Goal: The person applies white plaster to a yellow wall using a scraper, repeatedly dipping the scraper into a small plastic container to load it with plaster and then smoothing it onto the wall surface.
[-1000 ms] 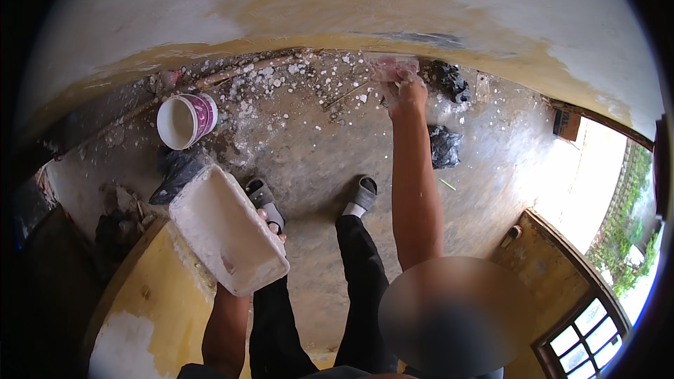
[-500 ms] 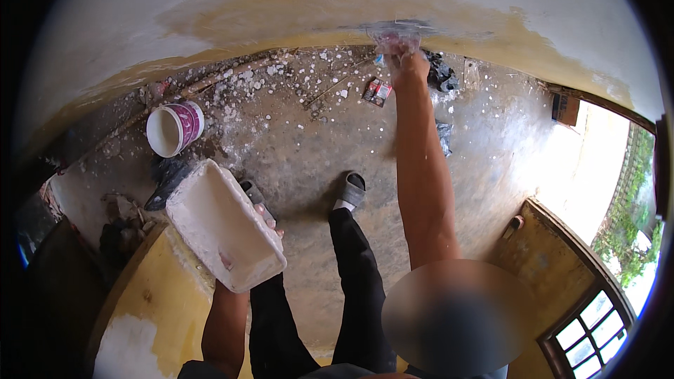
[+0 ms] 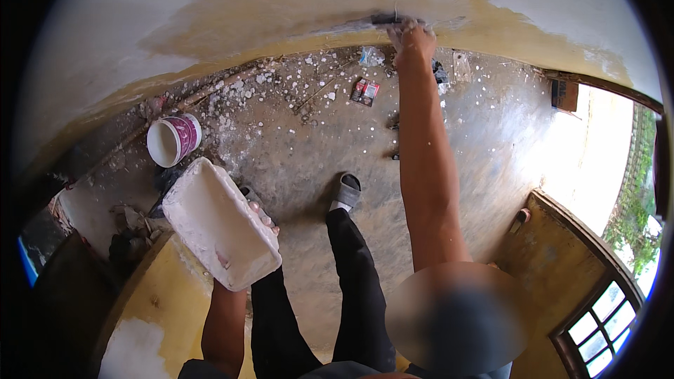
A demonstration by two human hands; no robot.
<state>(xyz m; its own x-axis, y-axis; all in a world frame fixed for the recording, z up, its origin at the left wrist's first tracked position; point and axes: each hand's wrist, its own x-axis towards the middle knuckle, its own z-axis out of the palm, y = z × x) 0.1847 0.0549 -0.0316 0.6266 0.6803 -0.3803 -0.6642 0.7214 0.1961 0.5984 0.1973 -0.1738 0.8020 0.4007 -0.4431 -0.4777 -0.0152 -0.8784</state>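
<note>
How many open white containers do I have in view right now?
2: a rectangular tray held in the left hand, and a round bucket with a purple band on the floor beyond it. The dark left edge may hide more.

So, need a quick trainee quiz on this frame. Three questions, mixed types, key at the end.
1. Multiple choice: what does the left hand hold?
A) a brush
B) a tray
C) a hose

2. True or false: the right hand is inside the tray.

3. Fill in: in the picture, the bucket is to the ____ of the red packet.

Key:
1. B
2. False; it is up at the wall.
3. left
</note>
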